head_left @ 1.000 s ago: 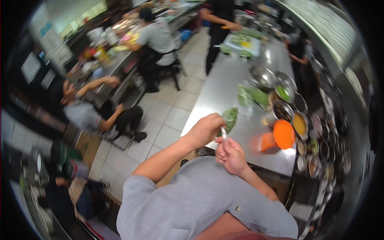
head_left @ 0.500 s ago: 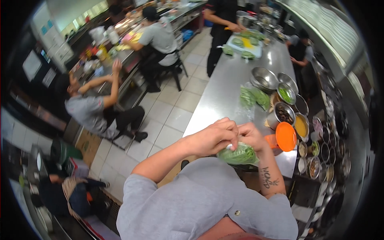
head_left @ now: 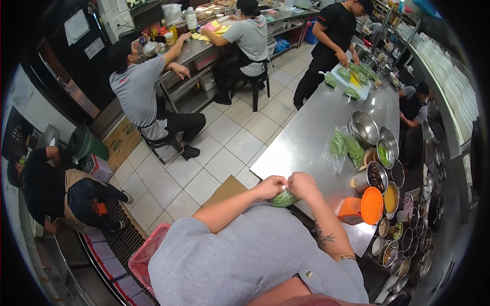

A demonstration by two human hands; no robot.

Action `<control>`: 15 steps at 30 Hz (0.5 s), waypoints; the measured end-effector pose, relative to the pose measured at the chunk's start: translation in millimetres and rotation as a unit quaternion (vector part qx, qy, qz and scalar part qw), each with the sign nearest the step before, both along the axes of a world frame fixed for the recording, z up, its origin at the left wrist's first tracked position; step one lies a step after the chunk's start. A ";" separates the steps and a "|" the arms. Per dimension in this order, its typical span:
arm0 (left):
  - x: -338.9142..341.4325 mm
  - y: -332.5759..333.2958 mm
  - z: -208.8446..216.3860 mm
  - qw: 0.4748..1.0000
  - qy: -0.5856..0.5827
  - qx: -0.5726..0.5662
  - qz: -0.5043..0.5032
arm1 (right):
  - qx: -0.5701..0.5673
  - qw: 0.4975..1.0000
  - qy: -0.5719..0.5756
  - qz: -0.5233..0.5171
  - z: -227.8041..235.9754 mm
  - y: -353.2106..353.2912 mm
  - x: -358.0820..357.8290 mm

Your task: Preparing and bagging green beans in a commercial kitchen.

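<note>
Close in front of my chest, at the counter's near edge, hangs a clear plastic bag of green vegetables [head_left: 284, 199]. My left hand [head_left: 271, 187] pinches the gathered neck of this bag from the left. From the right, my right hand [head_left: 303, 185] is closed on the same neck, its fingers partly hidden behind its back. The two hands almost touch above the bulge of the bag. Beyond them on the steel counter [head_left: 291, 148] lie more bagged greens [head_left: 338, 145], with another bag [head_left: 354, 151] beside them.
An orange container [head_left: 349, 210] with its round orange lid [head_left: 371, 205] stands right of my hands. Metal bowls [head_left: 364, 127] and pots of ingredients line the counter's right side. A co-worker [head_left: 337, 41] handles greens on a white board [head_left: 357, 86]. Two people sit at the left counter; another bends at far left.
My view has swung leftward, showing more of the room at left. Both hands stay together at the bag's neck, with the bag now showing smaller between them.
</note>
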State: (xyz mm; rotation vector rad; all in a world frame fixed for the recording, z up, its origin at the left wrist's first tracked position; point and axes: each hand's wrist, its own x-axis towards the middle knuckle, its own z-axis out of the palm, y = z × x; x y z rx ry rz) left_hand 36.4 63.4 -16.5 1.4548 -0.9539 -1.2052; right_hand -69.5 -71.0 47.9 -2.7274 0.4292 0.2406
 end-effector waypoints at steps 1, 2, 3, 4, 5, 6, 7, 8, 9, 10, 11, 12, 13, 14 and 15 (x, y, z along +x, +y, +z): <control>0.4 2.9 -2.4 0.992 0.115 0.004 0.058 | -0.104 0.994 -0.022 0.001 -2.1 8.5 4.6; 0.0 5.6 -4.6 0.984 0.149 0.024 0.092 | -0.107 0.994 -0.024 -0.006 -3.7 14.2 8.0; 1.4 7.1 -6.3 0.985 0.146 0.021 0.086 | -0.141 0.989 -0.049 -0.004 -5.0 19.6 11.8; 0.1 9.8 -10.6 0.971 0.200 0.016 0.131 | -0.174 0.982 -0.072 -0.002 -7.1 25.3 12.0; 0.0 11.1 -15.1 0.952 0.252 0.010 0.176 | -0.177 0.981 -0.072 -0.008 -9.7 28.0 11.7; 4.1 9.5 -18.0 0.946 0.272 0.010 0.174 | -0.174 0.979 -0.107 -0.009 -11.8 28.3 13.1; 4.3 9.1 -21.0 0.949 0.269 0.007 0.166 | -0.172 0.975 -0.143 -0.010 -13.6 29.0 13.5; 2.5 9.6 -24.0 0.920 0.332 0.016 0.207 | -0.151 0.974 -0.168 -0.019 -16.4 33.2 9.9; 3.6 8.6 -25.4 0.885 0.393 0.023 0.250 | -0.159 0.972 -0.172 -0.022 -17.7 37.7 9.1; 4.5 7.9 -19.3 0.872 0.425 0.031 0.239 | -0.138 0.968 -0.211 -0.012 -18.2 41.2 7.6; 5.9 5.3 -21.7 0.876 0.423 0.024 0.231 | -0.117 0.962 -0.248 -0.002 -18.0 41.3 5.9; 5.8 8.3 -23.7 0.878 0.429 0.030 0.207 | -0.095 0.960 -0.263 -0.013 -18.6 42.5 4.1; 5.9 7.6 -25.5 0.881 0.435 0.037 0.184 | -0.100 0.958 -0.267 -0.016 -17.9 38.2 4.0; 5.8 3.4 -27.1 0.890 0.414 0.028 0.190 | -0.097 0.952 -0.290 -0.025 -17.0 33.2 3.4; 5.0 1.1 -25.3 0.892 0.411 0.027 0.187 | -0.092 0.945 -0.313 -0.035 -16.6 31.0 4.2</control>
